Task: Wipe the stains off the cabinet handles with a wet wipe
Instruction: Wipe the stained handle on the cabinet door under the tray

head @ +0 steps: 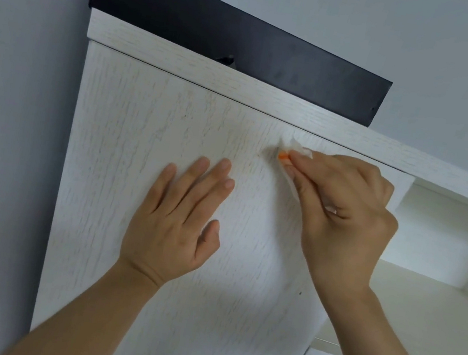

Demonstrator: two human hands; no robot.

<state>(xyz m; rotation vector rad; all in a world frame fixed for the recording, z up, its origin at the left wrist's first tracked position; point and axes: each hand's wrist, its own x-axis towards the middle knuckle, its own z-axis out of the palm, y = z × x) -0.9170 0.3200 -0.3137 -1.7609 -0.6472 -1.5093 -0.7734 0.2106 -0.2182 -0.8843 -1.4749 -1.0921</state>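
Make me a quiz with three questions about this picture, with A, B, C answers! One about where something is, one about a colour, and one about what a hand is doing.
1. Where is the long box?
A. On top of the cabinet
B. Inside the open shelf
C. In the left hand

2. What colour is the little bit peeking out beside the wet wipe?
A. Blue
B. Orange
C. Green

3. What is the left hand doing?
A. Pinching the wipe
B. Making a fist
C. Lying flat on the cabinet door

Answers:
1. A, the black box sits along the cabinet's top edge.
2. B, a small orange spot shows at the right hand's fingertips.
3. C, its fingers are straight and spread against the door, while the right hand pinches the wipe.
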